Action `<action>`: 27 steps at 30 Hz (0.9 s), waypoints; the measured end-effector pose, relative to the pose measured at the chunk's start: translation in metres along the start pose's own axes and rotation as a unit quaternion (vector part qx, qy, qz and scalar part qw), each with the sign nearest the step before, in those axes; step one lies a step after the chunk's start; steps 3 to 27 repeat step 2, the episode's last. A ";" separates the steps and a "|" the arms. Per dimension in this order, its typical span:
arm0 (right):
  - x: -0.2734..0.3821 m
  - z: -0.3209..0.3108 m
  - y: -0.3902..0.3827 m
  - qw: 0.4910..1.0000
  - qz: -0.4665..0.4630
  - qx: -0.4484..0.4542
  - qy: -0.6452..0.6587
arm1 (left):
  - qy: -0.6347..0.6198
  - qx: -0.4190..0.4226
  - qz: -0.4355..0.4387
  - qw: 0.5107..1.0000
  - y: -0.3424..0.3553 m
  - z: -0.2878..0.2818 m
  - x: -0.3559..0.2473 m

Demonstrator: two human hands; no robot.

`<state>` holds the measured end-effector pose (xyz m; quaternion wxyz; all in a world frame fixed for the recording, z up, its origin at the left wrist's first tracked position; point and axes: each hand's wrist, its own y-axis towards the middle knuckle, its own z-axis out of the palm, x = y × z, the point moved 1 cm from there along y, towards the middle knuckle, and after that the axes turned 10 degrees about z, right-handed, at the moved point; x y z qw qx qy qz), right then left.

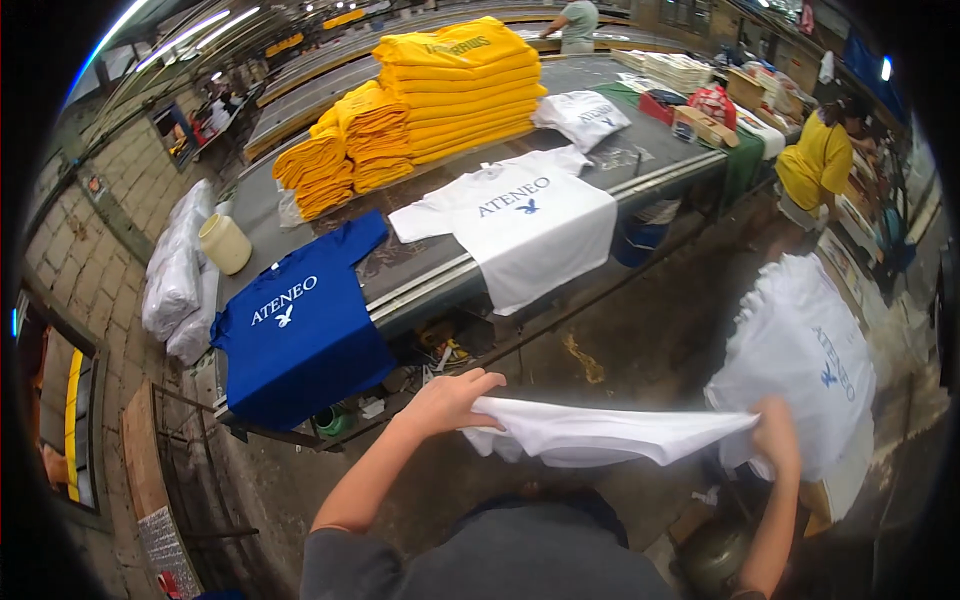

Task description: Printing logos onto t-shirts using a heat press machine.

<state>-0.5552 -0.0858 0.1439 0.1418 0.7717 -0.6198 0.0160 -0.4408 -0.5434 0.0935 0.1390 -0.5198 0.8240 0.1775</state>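
A white cloth garment (600, 433), probably a T-shirt, stretches between my two hands above the floor. My left hand (455, 402) grips one end, fingers closed over the fabric. At the other end my right hand (777, 437) is closed on the cloth, close to a pile of white printed T-shirts (790, 350). Across from me, a white T-shirt (530, 225) with dark blue print lies over the table edge. Left of it a blue T-shirt (305, 325) with white print hangs over the same edge.
The long grey table (650, 160) carries stacked yellow shirts (460, 100), a folded white shirt (580, 118) and a cream container (225, 245). Plastic-wrapped bundles (178, 270) stand at its left end. A blue bucket (642, 240) sits below. A person in yellow (815, 160) works at right.
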 end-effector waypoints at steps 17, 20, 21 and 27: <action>-0.002 0.012 0.047 0.994 -0.004 -0.013 0.109 | 0.073 0.035 -0.025 0.996 0.005 -0.022 0.016; -0.002 0.012 0.047 0.994 -0.004 -0.013 0.109 | 0.073 0.035 -0.025 0.996 0.005 -0.022 0.016; -0.002 0.012 0.047 0.994 -0.004 -0.013 0.109 | 0.073 0.035 -0.025 0.996 0.005 -0.022 0.016; -0.002 0.012 0.047 0.994 -0.004 -0.013 0.109 | 0.073 0.035 -0.025 0.996 0.005 -0.022 0.016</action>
